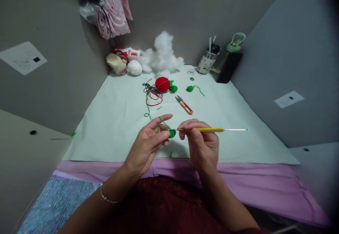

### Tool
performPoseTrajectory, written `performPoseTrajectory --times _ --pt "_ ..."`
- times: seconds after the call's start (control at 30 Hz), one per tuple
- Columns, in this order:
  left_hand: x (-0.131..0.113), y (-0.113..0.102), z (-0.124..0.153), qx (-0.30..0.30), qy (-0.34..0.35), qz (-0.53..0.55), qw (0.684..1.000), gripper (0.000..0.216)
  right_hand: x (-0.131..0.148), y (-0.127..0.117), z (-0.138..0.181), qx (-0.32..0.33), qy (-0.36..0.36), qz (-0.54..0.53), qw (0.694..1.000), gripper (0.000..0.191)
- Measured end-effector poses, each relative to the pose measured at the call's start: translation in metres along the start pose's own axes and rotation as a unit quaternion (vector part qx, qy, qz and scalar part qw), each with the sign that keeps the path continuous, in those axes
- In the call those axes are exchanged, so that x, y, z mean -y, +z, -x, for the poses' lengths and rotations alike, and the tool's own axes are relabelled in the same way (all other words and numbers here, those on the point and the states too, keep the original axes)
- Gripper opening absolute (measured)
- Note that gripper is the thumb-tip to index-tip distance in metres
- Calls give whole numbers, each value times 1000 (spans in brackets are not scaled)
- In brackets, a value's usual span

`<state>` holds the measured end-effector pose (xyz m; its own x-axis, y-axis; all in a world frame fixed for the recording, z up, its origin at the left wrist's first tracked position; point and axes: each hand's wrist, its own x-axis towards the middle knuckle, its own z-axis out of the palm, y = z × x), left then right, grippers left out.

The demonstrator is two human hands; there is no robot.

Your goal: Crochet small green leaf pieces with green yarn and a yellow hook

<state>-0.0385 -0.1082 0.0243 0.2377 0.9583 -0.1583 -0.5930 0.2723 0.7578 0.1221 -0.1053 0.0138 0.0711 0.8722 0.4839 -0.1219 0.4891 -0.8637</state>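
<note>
My left hand (148,144) pinches a small green crochet piece (172,133), with green yarn (161,121) looped over its forefinger. My right hand (200,142) is closed round a crochet hook with a yellow handle (212,129), whose metal tip points left into the green piece. Both hands hover above the near part of a pale green mat (111,121). The yarn trails back across the mat towards a red crocheted ball (162,84).
Orange snips (184,105) lie behind my hands. Tangled red and black threads (152,92), two small green crochet bits (190,88), white stuffing (161,55), a white ball (134,67), a pen cup (208,60) and a dark box (227,66) sit farther back. Grey walls enclose the mat.
</note>
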Motion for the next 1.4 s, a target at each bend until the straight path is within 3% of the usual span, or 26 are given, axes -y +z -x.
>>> performPoseTrajectory --times 0.13,0.23,0.33,0.37,0.47,0.57,0.7,0.97,1.2,1.4 --pt "8 1 0 -8 49 -55 997 45 -2 3 3 18 -29 54 998 20" --pt "12 2 -1 -17 66 -53 996 47 -2 2 12 32 -112 174 978 29" --pt "10 1 -2 -14 21 -11 1000 48 -2 -2 17 68 -204 297 930 44" --pt "8 1 -2 -5 -8 8 1000 47 -2 -3 17 67 -211 299 928 44" --pt "2 -4 -4 7 -58 57 997 38 -2 -4 11 8 -132 203 970 29" --pt "2 -5 -5 -12 -19 39 999 34 -2 -2 3 -14 -19 55 998 19" --pt "8 -2 -2 6 36 -51 998 31 -4 0 0 27 30 6 999 14" --pt "8 -3 2 -7 66 -115 991 29 -4 -4 -3 4 105 -85 991 17" --pt "9 -7 1 -6 91 -136 986 30 2 -5 -2 27 84 -80 993 18" --pt "12 -8 2 -38 156 -217 963 28 6 -4 10 61 -87 108 988 25"
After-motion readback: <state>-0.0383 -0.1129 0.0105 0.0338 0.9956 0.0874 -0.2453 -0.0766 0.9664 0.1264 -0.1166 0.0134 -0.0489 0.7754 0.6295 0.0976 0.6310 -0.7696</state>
